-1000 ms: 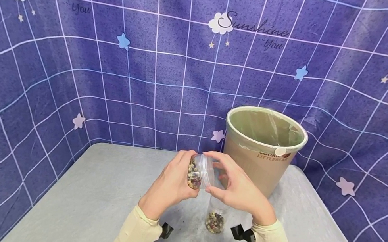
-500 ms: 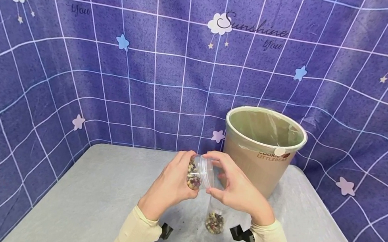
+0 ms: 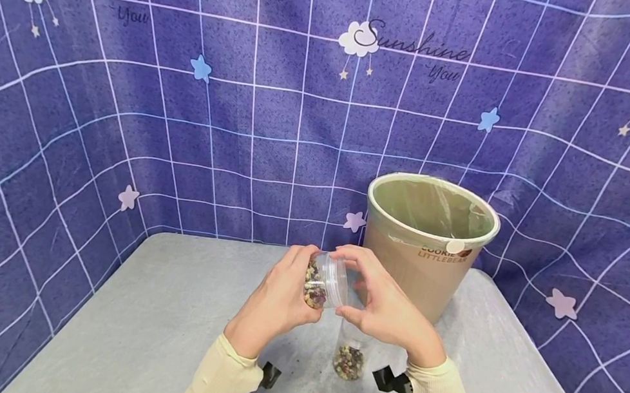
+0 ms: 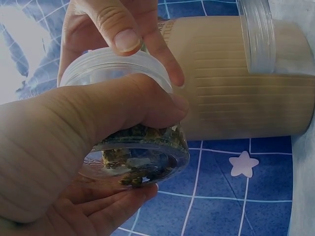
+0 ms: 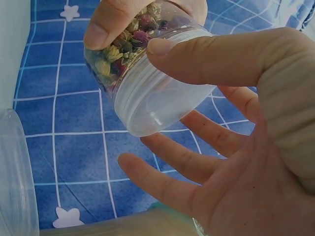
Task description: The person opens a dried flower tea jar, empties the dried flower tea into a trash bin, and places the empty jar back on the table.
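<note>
In the head view, a clear plastic jar [image 3: 315, 282] of dried flower buds lies tilted on its side above the table. My left hand [image 3: 280, 293] grips its body from the left, fingers on top and thumb below. My right hand [image 3: 387, 299] holds the jar's translucent lid [image 3: 336, 281] at the other end. In the right wrist view, the right thumb presses on the edge of the lid [image 5: 152, 103], with several fingers spread loosely beyond it. A second clear jar [image 3: 349, 361] with dried flowers stands on the table below the right hand, its upper part partly hidden.
A beige bin [image 3: 417, 273] with a plastic liner stands behind the right hand at the back right. The grey table [image 3: 161, 315] meets a blue grid-patterned cloth [image 3: 273, 153] at the back and sides. Small dark specks lie near the standing jar.
The right hand's fingers have shifted very slightly at the lid. Otherwise both hands, the tilted jar and the standing jar keep their places.
</note>
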A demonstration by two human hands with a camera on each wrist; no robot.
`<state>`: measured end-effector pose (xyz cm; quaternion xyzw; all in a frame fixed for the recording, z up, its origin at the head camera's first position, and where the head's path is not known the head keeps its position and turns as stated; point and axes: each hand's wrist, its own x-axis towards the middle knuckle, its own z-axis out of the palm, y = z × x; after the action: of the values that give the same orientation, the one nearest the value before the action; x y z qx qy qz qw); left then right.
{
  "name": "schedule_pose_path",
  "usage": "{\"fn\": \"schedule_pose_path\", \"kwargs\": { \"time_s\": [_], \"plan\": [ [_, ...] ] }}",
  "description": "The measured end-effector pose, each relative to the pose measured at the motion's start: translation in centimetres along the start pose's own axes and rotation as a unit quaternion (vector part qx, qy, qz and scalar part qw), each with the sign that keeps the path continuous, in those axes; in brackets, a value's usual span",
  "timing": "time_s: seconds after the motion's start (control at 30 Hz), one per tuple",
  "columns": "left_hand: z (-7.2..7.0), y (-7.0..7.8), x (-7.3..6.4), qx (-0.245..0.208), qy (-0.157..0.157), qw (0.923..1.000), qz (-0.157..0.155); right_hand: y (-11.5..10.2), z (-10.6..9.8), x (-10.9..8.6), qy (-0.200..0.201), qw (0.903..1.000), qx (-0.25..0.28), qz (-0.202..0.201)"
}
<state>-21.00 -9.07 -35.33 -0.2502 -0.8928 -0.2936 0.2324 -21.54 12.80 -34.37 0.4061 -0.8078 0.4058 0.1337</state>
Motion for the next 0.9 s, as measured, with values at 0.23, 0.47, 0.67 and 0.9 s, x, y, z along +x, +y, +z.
{"fn": "schedule_pose_path", "kwargs": {
  "time_s": [0.23,0.47,0.67,0.9],
  "plan": [
    [0.05,-0.02,-0.01,0.004,0.001,1.0000,-0.002,0.12,-0.16,0.01,0.003,0.9999,-0.002,0.010],
    [-0.02,-0.01,-0.03,0.003,-0.004,1.0000,-0.004,-0.11,-0.13,0.06,0.024,0.9984,-0.013,0.050],
    [0.01,-0.04,0.08,0.001,0.000,1.0000,0.001,-0.32,0.16,0.26,0.041,0.9947,-0.017,0.093],
    [-0.02,-0.21,0.26,0.002,0.000,1.0000,0.003,-0.32,0.50,0.53,0.036,0.9919,-0.031,0.118]
  ]
}}
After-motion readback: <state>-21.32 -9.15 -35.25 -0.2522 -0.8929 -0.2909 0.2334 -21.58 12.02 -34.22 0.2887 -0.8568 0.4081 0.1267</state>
